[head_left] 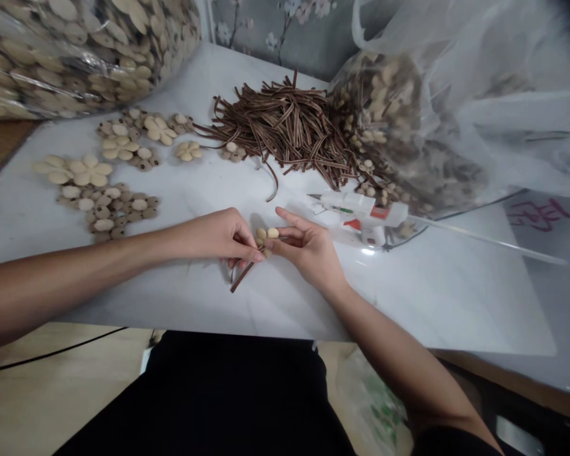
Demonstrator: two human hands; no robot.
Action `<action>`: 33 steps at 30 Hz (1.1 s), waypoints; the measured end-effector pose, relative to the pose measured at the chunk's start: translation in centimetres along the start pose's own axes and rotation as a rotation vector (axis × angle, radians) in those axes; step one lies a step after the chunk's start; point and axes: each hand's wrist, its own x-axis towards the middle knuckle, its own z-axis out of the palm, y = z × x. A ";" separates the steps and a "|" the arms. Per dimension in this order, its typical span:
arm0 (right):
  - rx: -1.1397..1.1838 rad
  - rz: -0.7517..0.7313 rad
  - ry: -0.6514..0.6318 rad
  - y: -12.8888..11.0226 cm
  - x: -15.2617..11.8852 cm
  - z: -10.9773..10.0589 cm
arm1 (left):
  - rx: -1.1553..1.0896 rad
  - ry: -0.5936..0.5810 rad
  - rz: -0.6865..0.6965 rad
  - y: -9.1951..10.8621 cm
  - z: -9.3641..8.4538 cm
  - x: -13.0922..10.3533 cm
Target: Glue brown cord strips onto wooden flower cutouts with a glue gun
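Just in front of the brown strip pile (289,126), the left hand (240,240) pinches a brown strip (243,276) while the right hand (308,250) pinches a pale flower (267,234), seemingly to keep both aligned.

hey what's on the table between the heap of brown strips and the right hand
In the head view, one loose curved strip lies on the white tabletop between the heap and the right hand, nearer the heap.

From my feed: plain black clothing at the bottom center, a short black sleeve at lower right, both hands (312,250) bare, no gloves.
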 end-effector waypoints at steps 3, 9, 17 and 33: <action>-0.006 0.005 0.012 -0.1 0.0 0.0 | 0.039 -0.008 0.013 0.2 -0.1 -0.2; 0.009 0.006 0.035 -0.2 0.1 0.0 | -0.005 -0.004 -0.003 0.4 -0.1 -0.3; 0.037 -0.021 0.087 0.1 0.2 0.0 | 0.012 0.026 -0.041 0.8 0.0 -0.4; 0.116 -0.003 0.108 -0.4 0.1 0.0 | -0.041 0.012 -0.009 0.7 0.1 -0.4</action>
